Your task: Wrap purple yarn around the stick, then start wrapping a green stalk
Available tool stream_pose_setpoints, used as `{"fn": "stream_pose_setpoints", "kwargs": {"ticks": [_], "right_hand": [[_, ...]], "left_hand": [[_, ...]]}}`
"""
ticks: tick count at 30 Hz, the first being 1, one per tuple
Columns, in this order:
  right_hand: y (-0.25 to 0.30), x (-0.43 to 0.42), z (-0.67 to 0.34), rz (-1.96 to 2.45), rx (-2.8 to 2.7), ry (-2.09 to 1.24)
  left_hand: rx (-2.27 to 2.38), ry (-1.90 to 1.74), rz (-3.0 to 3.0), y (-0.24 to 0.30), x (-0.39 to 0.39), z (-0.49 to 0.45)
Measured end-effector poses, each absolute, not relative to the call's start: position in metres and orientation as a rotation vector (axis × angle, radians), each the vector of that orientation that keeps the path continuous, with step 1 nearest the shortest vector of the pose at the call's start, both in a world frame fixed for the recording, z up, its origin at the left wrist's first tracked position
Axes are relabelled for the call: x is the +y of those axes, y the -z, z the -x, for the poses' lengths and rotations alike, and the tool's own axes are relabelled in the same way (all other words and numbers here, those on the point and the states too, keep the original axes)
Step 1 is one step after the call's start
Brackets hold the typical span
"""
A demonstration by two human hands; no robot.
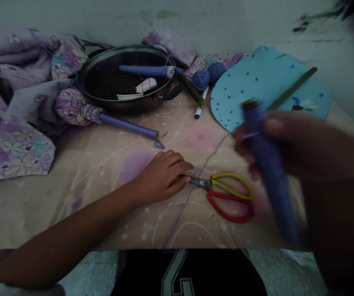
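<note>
In the head view my left hand [167, 174] rests on the table with its fingers curled round the blade end of the scissors [202, 183], hiding the tips. The scissors have one yellow and one red handle, pointing right. My right hand [306, 144], blurred by motion, grips a stick wrapped in purple yarn [271, 172], held tilted above the table; its dark bare end shows at the top. A loose strand of purple yarn [186, 201] runs across the table, passing by the scissors' blades down to the front edge.
A dark pan [92, 96] holds a yarn-wrapped stick and a small white roll. Floral cloth [19, 142] and a cloth-headed wrapped stick [127, 126] lie left. Yarn balls [200, 79], a marker [201, 102], and a blue dotted sheet [241, 88] with a green stick [294, 88] are behind.
</note>
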State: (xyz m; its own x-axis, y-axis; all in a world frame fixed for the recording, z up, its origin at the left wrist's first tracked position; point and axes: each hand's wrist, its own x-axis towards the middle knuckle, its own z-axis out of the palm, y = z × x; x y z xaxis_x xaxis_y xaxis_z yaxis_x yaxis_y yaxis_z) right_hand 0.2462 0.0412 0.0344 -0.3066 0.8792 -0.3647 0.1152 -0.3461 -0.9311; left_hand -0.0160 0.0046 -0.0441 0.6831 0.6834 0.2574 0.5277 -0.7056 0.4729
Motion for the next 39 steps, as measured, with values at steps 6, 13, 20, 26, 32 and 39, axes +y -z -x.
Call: {"fn": "stream_pose_setpoints", "kwargs": {"ticks": [6, 13, 20, 26, 32, 39], "right_hand": [[0.002, 0.021, -0.189, 1.096, -1.069, -2.427], [0.007, 0.014, -0.187, 1.004, -1.065, -2.459], [0.009, 0.002, -0.174, 1.162, -1.107, -2.295], [0.008, -0.006, -0.170, 1.198, -1.144, -2.182], [0.010, -0.007, -0.171, 1.153, -1.105, -2.107], [0.005, -0.010, -0.173, 1.156, -1.143, -2.009]], "left_hand": [[0.985, -0.912, -2.324, 0.043, 0.005, 0.019], [0.908, -0.949, -2.259, 0.042, 0.002, 0.017], [1.067, -0.967, -2.208, 0.038, -0.006, 0.011], [0.915, -0.992, -2.149, 0.037, -0.011, 0.005], [1.030, -0.988, -1.845, 0.032, -0.012, 0.001], [1.061, -0.892, -1.633, 0.025, -0.013, -0.001]]}}
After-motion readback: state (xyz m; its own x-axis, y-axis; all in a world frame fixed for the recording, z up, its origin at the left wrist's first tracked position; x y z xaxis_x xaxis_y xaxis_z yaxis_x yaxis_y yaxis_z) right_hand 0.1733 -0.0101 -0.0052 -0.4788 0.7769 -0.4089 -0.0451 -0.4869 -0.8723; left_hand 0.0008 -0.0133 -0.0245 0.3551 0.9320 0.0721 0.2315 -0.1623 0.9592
